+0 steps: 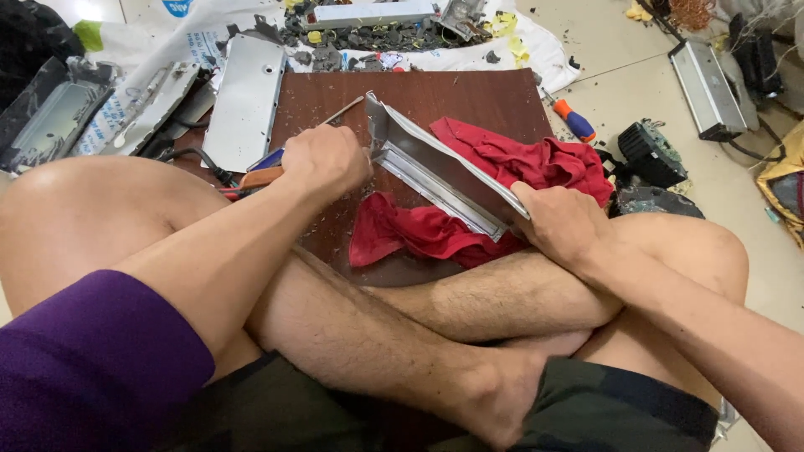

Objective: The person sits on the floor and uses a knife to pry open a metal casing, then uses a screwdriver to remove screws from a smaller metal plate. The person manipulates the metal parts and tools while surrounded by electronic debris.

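Left hand (325,159) grip closed, contents hidden; right hand (563,223) grip clamps metal housing (435,163), fingers concealed underneath.

Red cloth (511,159) — dark-brown board (452,96)

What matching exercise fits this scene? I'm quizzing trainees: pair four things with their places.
1. left hand
2. right hand
3. red cloth
4. orange-handled screwdriver

a. on the floor right of the board
b. under the metal casing
c. at the casing's far end
d. at the casing's near end

Pairs: 1-c, 2-d, 3-b, 4-a
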